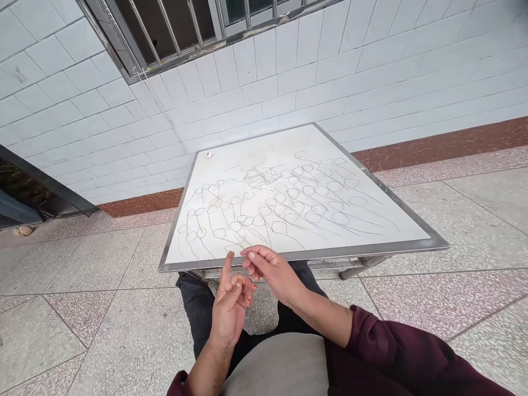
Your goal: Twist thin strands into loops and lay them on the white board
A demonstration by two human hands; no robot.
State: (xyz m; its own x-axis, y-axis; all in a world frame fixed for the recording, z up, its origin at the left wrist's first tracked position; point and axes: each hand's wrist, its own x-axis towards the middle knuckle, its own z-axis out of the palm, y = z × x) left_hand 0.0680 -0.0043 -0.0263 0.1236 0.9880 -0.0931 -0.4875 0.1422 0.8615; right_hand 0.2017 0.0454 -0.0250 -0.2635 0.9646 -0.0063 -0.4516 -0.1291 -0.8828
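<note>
Above my lap, at the table's near edge, my left hand (231,305) points its index finger up while the other fingers bend loosely apart. Its index tip and thumb tip look brownish-orange, perhaps wrapped. Close to that fingertip, my right hand (274,272) pinches thumb against index finger. Whatever is in the pinch is too thin to make out. Many thin dark wires, each bent into a loop with a long tail (279,226), lie spread over the white tabletop (218,159). Toward the back middle is a tangled heap of straighter wires (264,175).
A small white and red object (209,155) sits at the table's back left corner. Behind the table stands a white tiled wall (256,77) with a barred window (177,27). My legs are under the metal-edged table. The speckled floor (136,330) surrounds it.
</note>
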